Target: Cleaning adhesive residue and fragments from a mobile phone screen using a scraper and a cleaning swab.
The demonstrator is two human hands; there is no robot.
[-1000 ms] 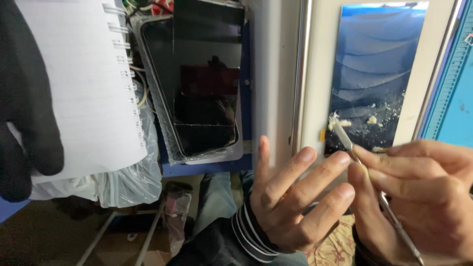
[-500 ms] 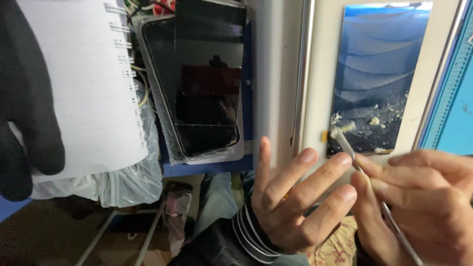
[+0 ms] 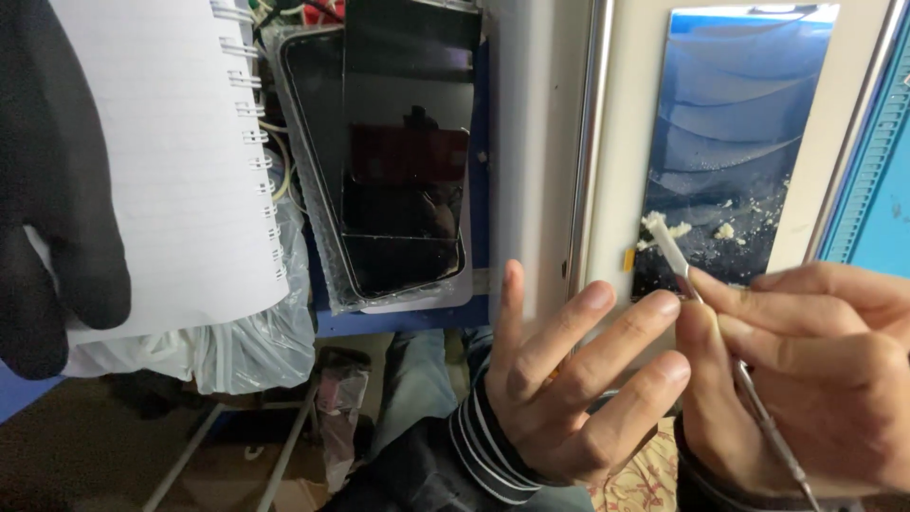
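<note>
Scraper tip (image 3: 664,237) nudged closer to the glue crumbs (image 3: 725,228) at 1 o'clock; right hand (image 3: 806,379) pinches the tool, left hand (image 3: 569,379) spread, empty.

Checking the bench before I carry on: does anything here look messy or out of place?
Yes. Pale crumbs lie scattered on the dark glass panel, and more of the same residue clings to the tip of the thin metal tool in the right hand.

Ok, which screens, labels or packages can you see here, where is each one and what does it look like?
Blue screen panel: upper right, tall rectangle, glossy, white crumbs near its lower edge.
Dark phone screens: upper centre, stacked black rectangles.
Spiral notebook: upper left, white lined page.
Clear plastic bag: below the notebook, crumpled.
</note>
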